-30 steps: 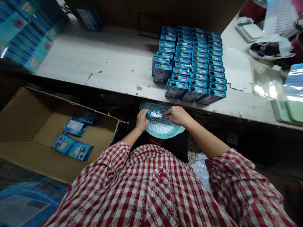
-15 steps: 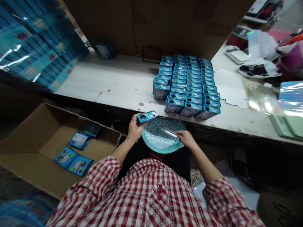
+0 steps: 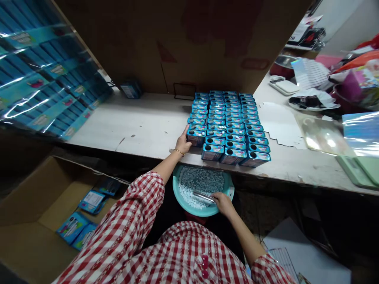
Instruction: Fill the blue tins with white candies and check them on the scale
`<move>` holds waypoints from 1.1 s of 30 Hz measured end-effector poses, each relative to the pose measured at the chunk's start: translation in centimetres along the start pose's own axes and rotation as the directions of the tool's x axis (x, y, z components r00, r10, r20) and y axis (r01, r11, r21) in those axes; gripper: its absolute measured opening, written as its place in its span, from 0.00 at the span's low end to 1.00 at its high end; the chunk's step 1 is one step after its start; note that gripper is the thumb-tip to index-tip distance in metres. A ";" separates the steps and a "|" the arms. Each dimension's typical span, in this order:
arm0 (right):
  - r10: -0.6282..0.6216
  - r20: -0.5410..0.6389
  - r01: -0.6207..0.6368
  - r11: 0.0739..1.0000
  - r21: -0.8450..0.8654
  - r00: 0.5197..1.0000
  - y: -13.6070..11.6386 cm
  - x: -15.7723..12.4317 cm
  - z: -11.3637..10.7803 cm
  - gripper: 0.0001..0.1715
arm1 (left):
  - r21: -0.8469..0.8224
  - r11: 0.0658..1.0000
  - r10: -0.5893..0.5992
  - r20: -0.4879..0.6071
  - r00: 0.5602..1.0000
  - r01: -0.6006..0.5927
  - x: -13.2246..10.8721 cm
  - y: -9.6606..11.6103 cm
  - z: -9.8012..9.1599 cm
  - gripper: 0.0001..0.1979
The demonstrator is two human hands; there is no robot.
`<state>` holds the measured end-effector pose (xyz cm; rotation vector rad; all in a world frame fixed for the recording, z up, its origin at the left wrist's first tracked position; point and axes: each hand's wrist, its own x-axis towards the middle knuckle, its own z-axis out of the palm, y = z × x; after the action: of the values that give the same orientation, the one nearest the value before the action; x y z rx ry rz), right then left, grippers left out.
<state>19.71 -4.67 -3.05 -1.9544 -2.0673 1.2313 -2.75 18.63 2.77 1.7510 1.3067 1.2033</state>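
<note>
My left hand (image 3: 182,142) reaches up onto the white table (image 3: 142,126) and grips a small blue box (image 3: 196,136) at the near left corner of a block of several rows of the same blue boxes (image 3: 229,126). My right hand (image 3: 222,202) stays low over a teal bowl (image 3: 182,200) full of small white pellets (image 3: 201,183) on my lap. It is closed on a thin metal scoop (image 3: 203,197) that lies in the pellets.
An open cardboard carton (image 3: 32,221) at lower left holds a few flat blue packets (image 3: 74,227). Shrink-wrapped blue packs (image 3: 44,75) lean at upper left. A brown cardboard wall (image 3: 183,39) backs the table. Trays, plastic sheets and clutter (image 3: 325,102) fill the right side.
My left hand carried the blue box from above the bowl up to the table and set it against the block of boxes. My right hand with the scoop dropped back into the pellets.
</note>
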 end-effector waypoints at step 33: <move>0.098 -0.040 -0.106 0.909 -0.404 0.994 -1.5 2.7 1.1 0.29 | 0.147 0.982 -0.040 -0.448 0.893 0.118 -8.7 -2.3 -13.1 0.34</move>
<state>17.34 -2.76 -4.28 -2.2510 -2.3955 0.8373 -16.49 10.61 3.13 1.5682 1.7741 1.5428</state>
